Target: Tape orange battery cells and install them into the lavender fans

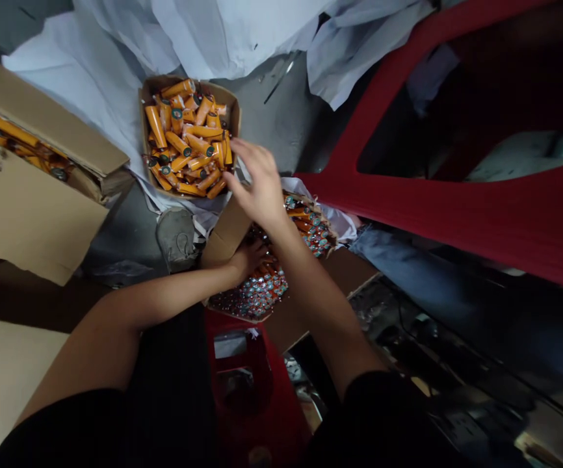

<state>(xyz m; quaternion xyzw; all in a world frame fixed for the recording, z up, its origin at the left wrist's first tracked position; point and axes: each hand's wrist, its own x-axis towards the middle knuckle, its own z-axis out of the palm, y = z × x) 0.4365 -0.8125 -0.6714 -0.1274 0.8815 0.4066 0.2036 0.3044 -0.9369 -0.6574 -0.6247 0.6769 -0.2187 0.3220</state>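
Observation:
An open cardboard box (238, 117) at the upper middle holds a heap of orange tubes (198, 144), with dark round ends and what looks like clear wrap. At that box's right edge is my right hand (261, 185), its thumb and fingers apart, close to the nearest tubes. Lower down, a second carton (225, 237) contains many slim orange pieces with shiny, bluish round ends (257, 294). Inside it lies my left hand (249, 261), fingers spread over the pieces and partly in shadow. My right forearm crosses above this carton and hides its middle.
A large cardboard box (32, 195) with more orange tubes stands at the left. White sheeting (203, 32) spreads across the back. A red plastic stool (281, 396) is below the carton, and a red frame (383, 162) stands at the right. A shoe (177, 237) rests between the boxes.

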